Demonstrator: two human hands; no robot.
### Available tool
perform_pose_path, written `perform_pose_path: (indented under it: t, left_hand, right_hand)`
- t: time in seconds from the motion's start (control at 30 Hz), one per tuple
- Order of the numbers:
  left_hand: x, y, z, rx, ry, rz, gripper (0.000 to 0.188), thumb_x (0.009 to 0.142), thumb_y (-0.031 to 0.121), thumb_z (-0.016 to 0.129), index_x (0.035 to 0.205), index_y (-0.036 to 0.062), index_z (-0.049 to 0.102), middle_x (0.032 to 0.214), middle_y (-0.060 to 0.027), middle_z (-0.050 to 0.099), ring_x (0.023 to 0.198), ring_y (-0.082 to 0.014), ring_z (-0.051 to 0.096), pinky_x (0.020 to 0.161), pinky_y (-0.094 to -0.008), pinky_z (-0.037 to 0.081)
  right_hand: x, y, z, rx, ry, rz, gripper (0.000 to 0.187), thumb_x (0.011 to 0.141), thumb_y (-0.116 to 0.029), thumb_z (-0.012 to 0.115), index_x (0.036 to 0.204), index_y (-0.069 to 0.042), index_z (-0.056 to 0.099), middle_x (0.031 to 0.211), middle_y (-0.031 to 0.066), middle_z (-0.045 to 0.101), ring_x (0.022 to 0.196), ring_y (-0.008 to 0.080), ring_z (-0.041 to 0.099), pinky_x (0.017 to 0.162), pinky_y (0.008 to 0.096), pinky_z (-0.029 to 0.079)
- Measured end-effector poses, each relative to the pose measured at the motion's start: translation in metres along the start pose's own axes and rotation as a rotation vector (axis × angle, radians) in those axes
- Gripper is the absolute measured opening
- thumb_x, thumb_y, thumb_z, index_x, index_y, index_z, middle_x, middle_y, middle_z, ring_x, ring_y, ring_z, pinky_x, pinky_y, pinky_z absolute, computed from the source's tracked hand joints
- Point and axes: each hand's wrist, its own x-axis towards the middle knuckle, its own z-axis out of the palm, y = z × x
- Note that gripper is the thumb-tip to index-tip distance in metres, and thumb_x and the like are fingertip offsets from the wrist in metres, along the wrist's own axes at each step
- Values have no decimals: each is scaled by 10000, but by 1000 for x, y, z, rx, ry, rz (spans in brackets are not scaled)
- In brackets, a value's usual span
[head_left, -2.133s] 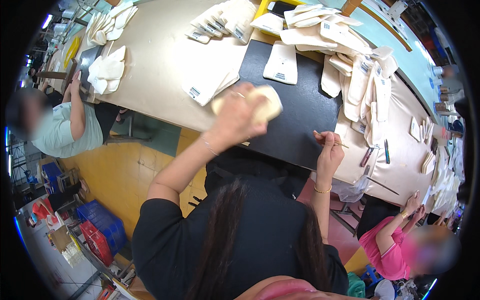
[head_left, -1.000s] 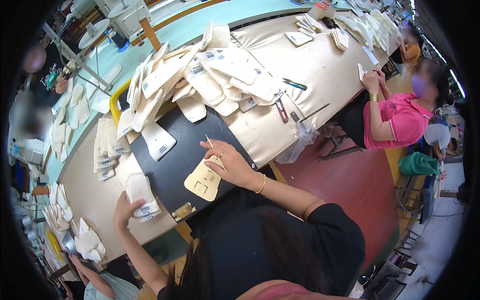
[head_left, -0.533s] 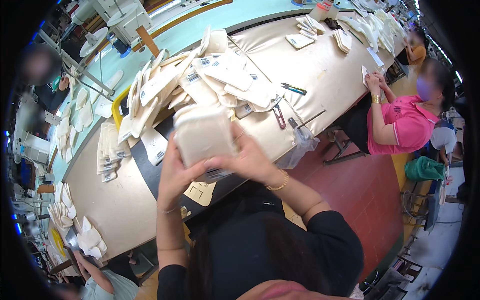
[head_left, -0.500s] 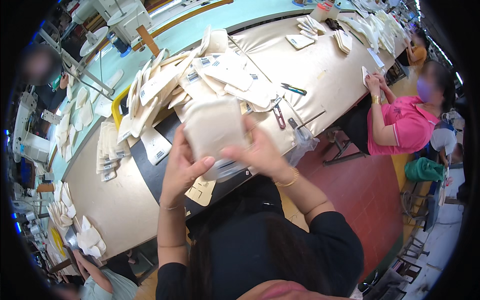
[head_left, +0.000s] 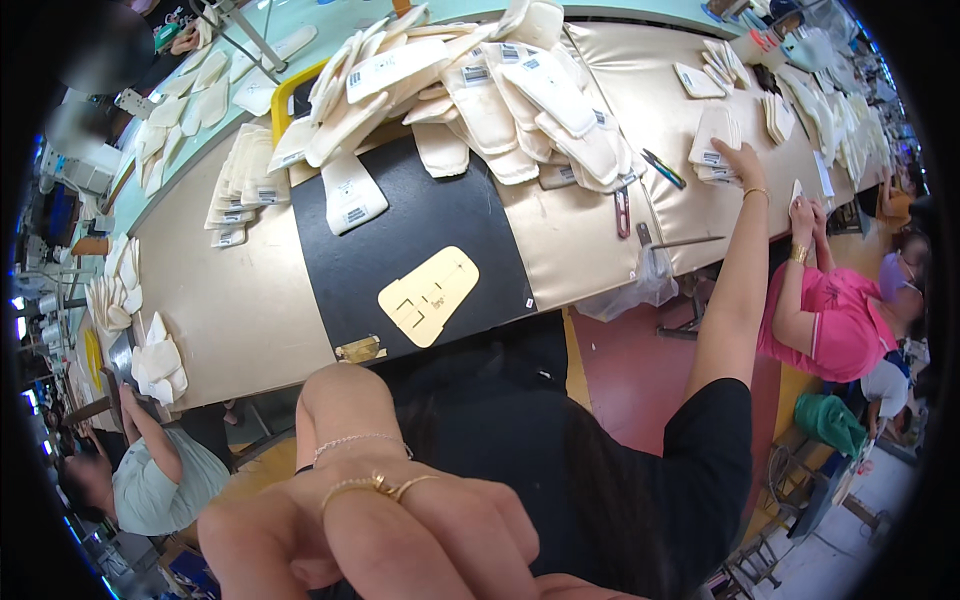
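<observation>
My right arm reaches out to the far right, and my right hand (head_left: 741, 165) grips the edge of a small stack of cream padded cloth pieces (head_left: 713, 135) on the table. My left hand (head_left: 400, 515) is raised very close at the lower middle, with a ring and a thin bracelet. Its fingers bend and run out at the bottom edge, so their tips are hidden. In front of me a yellow marked template (head_left: 430, 297) lies on a black mat (head_left: 400, 215). Beyond it is a big heap of cream padded pieces (head_left: 490, 110) with printed labels.
Green-and-black thread snips (head_left: 663, 169) and a red-handled tool (head_left: 622, 213) lie right of the heap. A plastic bag (head_left: 640, 285) hangs at the table edge. Overlapping pieces (head_left: 245, 185) lie left. A co-worker in pink (head_left: 820, 320) sits at the right; another person (head_left: 165, 480) is lower left.
Both hands held a blurred cream stack before me. Now my right hand has a cream stack at the far right, and my left hand has come up close. The view has shifted, uncovering the template.
</observation>
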Motion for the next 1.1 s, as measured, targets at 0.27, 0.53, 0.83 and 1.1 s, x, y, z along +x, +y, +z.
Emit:
perform_pose_path:
  t: [0.27, 0.53, 0.83, 1.1]
  left_hand:
    - [-2, 17, 24, -47, 235, -18, 179, 1034, 300, 533, 1094, 159, 626, 966, -122, 696, 877, -231, 607, 755, -310, 466]
    - [2, 47, -9, -172, -42, -118, 160, 1038, 259, 550, 1127, 158, 637, 1002, -137, 687, 932, -265, 643, 750, -341, 536]
    - [-24, 76, -11, -178, -65, 91, 141, 1035, 192, 563, 1132, 142, 653, 981, -124, 664, 943, -279, 668, 766, -338, 583]
    - [-33, 91, 3, -90, 49, 124, 129, 999, 100, 614, 1124, 129, 624, 1037, -95, 633, 967, -237, 677, 803, -313, 615]
  right_hand:
    - [-17, -61, -35, -265, 306, -284, 1353, 613, -743, 845, 1483, 158, 334, 1465, 360, 474, 1388, 431, 484, 1156, 415, 393]
    - [-184, -255, -12, -153, 121, -1101, 869, 827, -346, 831, 1513, -3, 424, 1539, 210, 478, 1418, 337, 472, 1150, 398, 395]
    - [-198, -302, 85, -352, 92, -914, 701, 855, -420, 771, 1380, -5, 562, 1265, 229, 672, 1136, 359, 663, 954, 437, 534]
    - [-182, -282, 114, -206, 69, -833, 863, 785, -400, 835, 1432, 60, 498, 1313, 301, 628, 1157, 403, 661, 984, 428, 530]
